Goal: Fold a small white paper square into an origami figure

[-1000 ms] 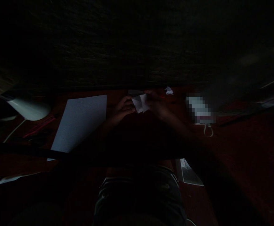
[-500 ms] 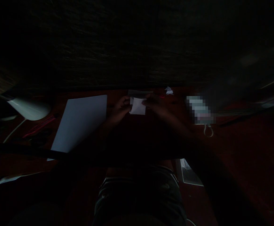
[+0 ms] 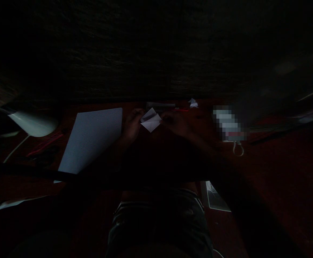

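A small folded piece of white paper (image 3: 151, 124) is held between my two hands, turned so that it looks like a diamond with a crease across its middle. My left hand (image 3: 133, 124) pinches its left corner. At the right corner, the fingers of my right hand (image 3: 173, 122) are closed on the paper. Behind it lies a flat greyish strip (image 3: 160, 105), partly covered by the paper. A thin red item (image 3: 181, 110) is beside the strip. The light is very dim, so fingertip detail is hard to make out.
A large white sheet (image 3: 94, 136) lies to the left, with a white lamp-like object (image 3: 35, 123) beyond it. A small folded paper shape (image 3: 193, 103) stands at the back. On the right is a pixelated item with a looped cord (image 3: 238, 148).
The folded paper has turned from a square-on position to a diamond and shifted slightly left. My left hand has moved a little left, uncovering more of the strip and red item behind.
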A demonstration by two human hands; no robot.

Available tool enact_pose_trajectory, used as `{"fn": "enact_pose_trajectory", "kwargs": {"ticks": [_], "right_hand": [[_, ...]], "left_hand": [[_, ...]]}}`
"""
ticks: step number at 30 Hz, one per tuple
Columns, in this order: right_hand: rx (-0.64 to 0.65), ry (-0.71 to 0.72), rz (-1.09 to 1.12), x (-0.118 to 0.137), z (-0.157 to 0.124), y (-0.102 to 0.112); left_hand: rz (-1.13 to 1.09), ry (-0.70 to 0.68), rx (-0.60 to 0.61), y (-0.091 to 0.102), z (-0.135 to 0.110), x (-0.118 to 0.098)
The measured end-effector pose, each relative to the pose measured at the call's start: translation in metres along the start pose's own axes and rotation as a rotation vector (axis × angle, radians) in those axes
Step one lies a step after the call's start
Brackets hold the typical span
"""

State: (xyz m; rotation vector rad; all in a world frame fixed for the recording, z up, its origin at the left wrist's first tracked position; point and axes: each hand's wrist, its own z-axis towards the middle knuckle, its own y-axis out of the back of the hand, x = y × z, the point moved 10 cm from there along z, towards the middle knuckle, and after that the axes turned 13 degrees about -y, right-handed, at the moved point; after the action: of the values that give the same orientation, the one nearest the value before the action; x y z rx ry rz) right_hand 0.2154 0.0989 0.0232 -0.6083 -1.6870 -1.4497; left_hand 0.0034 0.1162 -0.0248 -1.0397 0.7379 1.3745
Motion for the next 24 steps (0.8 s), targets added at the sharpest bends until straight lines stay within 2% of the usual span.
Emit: {"fn": "enact_pose_trajectory", "kwargs": {"ticks": [4,7,14,18,21,24], "right_hand": [[-0.032,-0.120,-0.104,-0.013,0.004,0.008],[-0.083,-0.186,-0.157,-0.021,0.006,0.016],[0.002,-0.166,-0.247,-0.020,0.005,0.006],[0.012,-0.177,-0.349,-0.018,0.003,0.004],[0.013,-0.154,-0.344,-0.016,0.003,0.001],[0.010,-0.087,-0.305,-0.013,0.005,-0.003]], "left_hand": [[0.251,-0.223,-0.102,0.022,0.004,-0.025],[0.355,-0.307,-0.061,0.022,0.003,-0.040],[0.455,-0.197,0.203,-0.008,-0.006,-0.038],[0.452,-0.193,0.262,-0.015,-0.006,-0.039],[0.437,-0.164,0.322,-0.022,-0.009,-0.037],[0.405,-0.159,0.299,-0.023,-0.010,-0.040]]}}
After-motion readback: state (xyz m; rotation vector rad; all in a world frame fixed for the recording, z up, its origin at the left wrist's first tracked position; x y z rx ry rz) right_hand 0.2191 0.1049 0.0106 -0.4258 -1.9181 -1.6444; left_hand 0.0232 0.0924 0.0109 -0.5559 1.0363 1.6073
